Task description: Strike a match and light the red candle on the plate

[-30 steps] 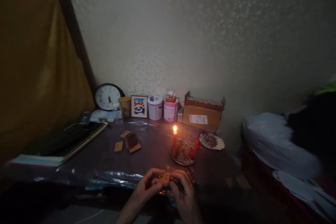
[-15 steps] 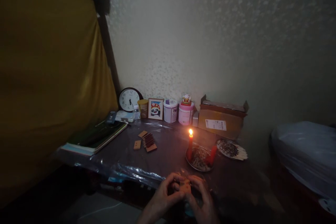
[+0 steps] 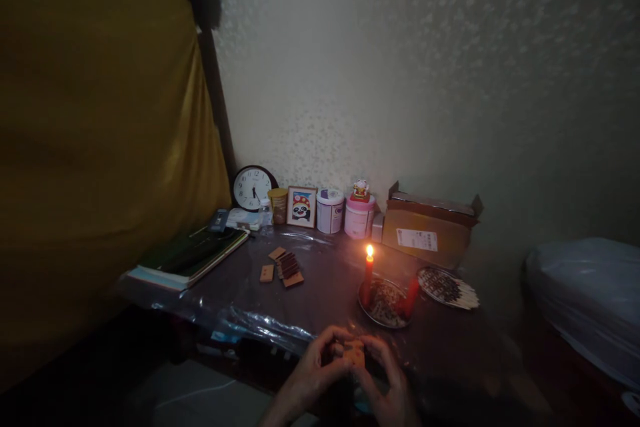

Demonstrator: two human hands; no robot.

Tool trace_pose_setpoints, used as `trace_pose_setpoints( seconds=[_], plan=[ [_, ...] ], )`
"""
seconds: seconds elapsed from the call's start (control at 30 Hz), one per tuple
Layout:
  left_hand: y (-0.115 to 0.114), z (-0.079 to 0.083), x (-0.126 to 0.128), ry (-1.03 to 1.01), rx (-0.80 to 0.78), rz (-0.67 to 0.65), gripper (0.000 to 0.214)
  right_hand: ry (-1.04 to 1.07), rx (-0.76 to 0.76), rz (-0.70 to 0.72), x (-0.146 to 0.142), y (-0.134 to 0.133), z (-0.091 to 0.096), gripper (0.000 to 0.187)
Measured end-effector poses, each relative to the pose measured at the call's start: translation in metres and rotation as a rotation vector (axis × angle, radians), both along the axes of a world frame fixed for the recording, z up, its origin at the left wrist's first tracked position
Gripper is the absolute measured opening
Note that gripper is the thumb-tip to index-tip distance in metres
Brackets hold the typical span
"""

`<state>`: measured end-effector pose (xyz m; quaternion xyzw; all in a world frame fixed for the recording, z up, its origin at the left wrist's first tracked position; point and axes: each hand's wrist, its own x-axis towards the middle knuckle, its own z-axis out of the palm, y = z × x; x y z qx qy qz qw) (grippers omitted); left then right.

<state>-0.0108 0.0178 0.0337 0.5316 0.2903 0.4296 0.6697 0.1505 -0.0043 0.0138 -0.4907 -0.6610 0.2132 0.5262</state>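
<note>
Both hands meet at the table's near edge around a small tan matchbox (image 3: 354, 355). My left hand (image 3: 316, 368) grips its left side between thumb and fingers. From the right, my right hand (image 3: 389, 373) pinches the other side, its fingers curled over the top. Just beyond the hands, a lit red candle (image 3: 369, 278) stands upright in a round metal dish (image 3: 381, 324) with dark, speckled bits in it. A shorter red candle (image 3: 411, 297), unlit, leans at the dish's right side. Several similar matchboxes (image 3: 289, 267), some with dark strips showing, lie in a loose cluster farther left.
Right of the dish lies a plate with many matchsticks (image 3: 453, 288). Along the wall stand a clock (image 3: 253, 188), a panda picture (image 3: 301, 207), a white tub (image 3: 330, 212), a pink tub (image 3: 359, 219) and a cardboard box (image 3: 427, 230). Books (image 3: 193, 257) lie at left.
The view has shifted slightly, so the table and its objects sit a little farther right. Both hands keep the matchbox in nearly the same place, with only small finger movement.
</note>
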Motion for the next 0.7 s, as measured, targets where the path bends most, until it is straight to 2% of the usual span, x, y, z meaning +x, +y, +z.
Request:
trace_pose_setpoints(
  seconds=[0.5, 0.7],
  plan=[
    [0.0033, -0.0069, 0.0015, -0.053, -0.001, -0.002, 0.034, -0.039, 0.038, 0.014, 0.0002, -0.002, 0.0062, 0.023],
    [0.0056, -0.0108, 0.0018, -0.074, 0.004, -0.006, 0.033, -0.032, -0.006, 0.037, -0.0004, -0.0036, 0.01, 0.024]
  ],
)
